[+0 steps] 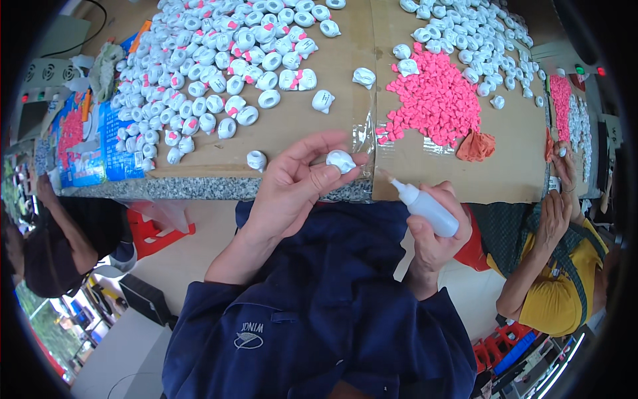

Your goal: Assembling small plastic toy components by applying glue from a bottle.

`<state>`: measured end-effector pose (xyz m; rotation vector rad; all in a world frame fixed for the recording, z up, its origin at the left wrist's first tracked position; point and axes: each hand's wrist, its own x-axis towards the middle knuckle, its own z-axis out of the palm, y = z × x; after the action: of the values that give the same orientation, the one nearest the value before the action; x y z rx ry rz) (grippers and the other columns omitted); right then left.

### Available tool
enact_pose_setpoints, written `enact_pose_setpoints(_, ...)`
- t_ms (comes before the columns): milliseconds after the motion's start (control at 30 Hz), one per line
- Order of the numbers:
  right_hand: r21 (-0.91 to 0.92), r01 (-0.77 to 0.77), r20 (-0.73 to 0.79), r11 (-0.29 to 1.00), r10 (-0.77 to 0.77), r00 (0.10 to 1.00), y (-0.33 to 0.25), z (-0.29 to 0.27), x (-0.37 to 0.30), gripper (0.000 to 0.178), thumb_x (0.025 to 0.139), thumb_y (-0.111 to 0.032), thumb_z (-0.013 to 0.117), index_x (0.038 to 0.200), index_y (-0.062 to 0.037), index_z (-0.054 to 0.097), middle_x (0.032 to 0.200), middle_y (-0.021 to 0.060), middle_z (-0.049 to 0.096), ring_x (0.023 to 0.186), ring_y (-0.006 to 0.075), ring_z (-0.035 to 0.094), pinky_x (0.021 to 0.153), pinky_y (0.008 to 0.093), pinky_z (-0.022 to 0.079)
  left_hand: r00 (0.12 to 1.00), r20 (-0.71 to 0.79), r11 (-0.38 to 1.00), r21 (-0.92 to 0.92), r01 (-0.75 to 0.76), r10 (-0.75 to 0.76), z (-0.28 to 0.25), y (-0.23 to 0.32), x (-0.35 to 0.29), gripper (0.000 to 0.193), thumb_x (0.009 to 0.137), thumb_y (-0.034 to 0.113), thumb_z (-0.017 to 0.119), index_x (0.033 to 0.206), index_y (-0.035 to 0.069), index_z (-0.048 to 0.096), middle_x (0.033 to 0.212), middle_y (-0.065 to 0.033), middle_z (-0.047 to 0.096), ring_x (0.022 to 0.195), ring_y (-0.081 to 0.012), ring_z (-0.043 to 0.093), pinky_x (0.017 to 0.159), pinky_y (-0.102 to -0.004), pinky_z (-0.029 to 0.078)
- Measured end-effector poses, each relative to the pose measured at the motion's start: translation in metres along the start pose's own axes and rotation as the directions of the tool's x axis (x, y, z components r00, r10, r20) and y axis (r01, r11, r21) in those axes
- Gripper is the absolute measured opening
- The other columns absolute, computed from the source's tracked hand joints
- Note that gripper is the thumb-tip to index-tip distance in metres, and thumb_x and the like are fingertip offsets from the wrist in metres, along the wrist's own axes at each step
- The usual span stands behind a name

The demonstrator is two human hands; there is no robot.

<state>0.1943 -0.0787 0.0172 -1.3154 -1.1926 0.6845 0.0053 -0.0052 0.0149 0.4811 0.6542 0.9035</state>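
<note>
My left hand [296, 183] pinches a small white cat-head-shaped piece [340, 160] between thumb and fingers, just above the table's near edge. Wrapped in my right hand [440, 229] is a white squeeze bottle [429, 210] with a narrow nozzle, tilted so its tip points up and left toward the white piece, with a gap between them. Beyond my right hand lies a heap of small pink pieces [435, 96] on the cardboard [425, 174]. A large spread of white cat-head pieces [269, 99], several with pink bits on them, covers the cardboard beyond my left hand.
More white pieces [458, 30] lie at the far right. A crumpled orange cloth [476, 146] sits near the pink heap. Co-workers sit on both sides, one in a yellow top [555, 302] at right. A red stool [149, 229] stands at left.
</note>
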Motion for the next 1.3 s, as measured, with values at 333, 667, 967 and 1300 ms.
enact_pose_setpoints(333, -0.017, -0.037, 0.065, 0.999, 0.038, 0.997, -0.006, 0.002, -0.004, 0.037, 0.062, -0.015, 0.077, 0.090, 0.0058, 0.065, 0.065, 0.0071, 0.058, 0.058, 0.0151, 0.046, 0.052, 0.0251, 0.036, 0.999, 0.033, 0.998, 0.066, -0.010, 0.008, -0.012, -0.011, -0.003, 0.022, 0.084, 0.000, 0.057, 0.105, 0.001, 0.052, 0.108, -0.0107, 0.056, 0.103, -0.0230, 0.057, 0.087, -0.0317, 0.048)
enact_pose_setpoints(667, -0.030, -0.038, 0.068, 0.999, 0.040, 0.997, -0.005, 0.000, -0.003, 0.034, 0.061, -0.010, 0.075, 0.088, 0.0062, 0.065, 0.064, 0.0066, 0.058, 0.057, 0.0144, 0.046, 0.052, 0.0249, 0.036, 1.000, 0.020, 0.999, 0.054, 0.006, -0.007, -0.010, -0.011, -0.002, 0.022, 0.084, 0.000, 0.057, 0.105, 0.001, 0.052, 0.108, -0.0102, 0.056, 0.104, -0.0241, 0.057, 0.088, -0.0320, 0.048)
enact_pose_setpoints(967, 0.021, -0.062, 0.026, 0.998, 0.062, 0.998, 0.001, -0.002, -0.005, 0.033, 0.063, -0.012, 0.075, 0.088, 0.0071, 0.064, 0.067, 0.0061, 0.058, 0.060, 0.0131, 0.047, 0.054, 0.0241, 0.036, 1.000, 0.017, 0.999, 0.054, 0.004, -0.005, -0.012, -0.013, 0.000, 0.023, 0.083, -0.001, 0.057, 0.104, 0.001, 0.051, 0.107, -0.0101, 0.056, 0.103, -0.0248, 0.057, 0.089, -0.0336, 0.048)
enact_pose_setpoints(1300, 0.037, -0.071, -0.118, 0.997, 0.075, 0.990, 0.028, -0.010, 0.012, 0.035, 0.076, 0.010, 0.058, 0.109, 0.0031, 0.051, 0.105, 0.0121, 0.058, 0.096, 0.0156, 0.055, 0.083, 0.0255, 0.043, 0.999, 0.009, 0.994, 0.094, 0.049, -0.050, -0.007, -0.012, -0.003, 0.029, 0.081, -0.001, 0.059, 0.109, -0.003, 0.052, 0.100, -0.0130, 0.060, 0.098, -0.0214, 0.059, 0.086, -0.0299, 0.048)
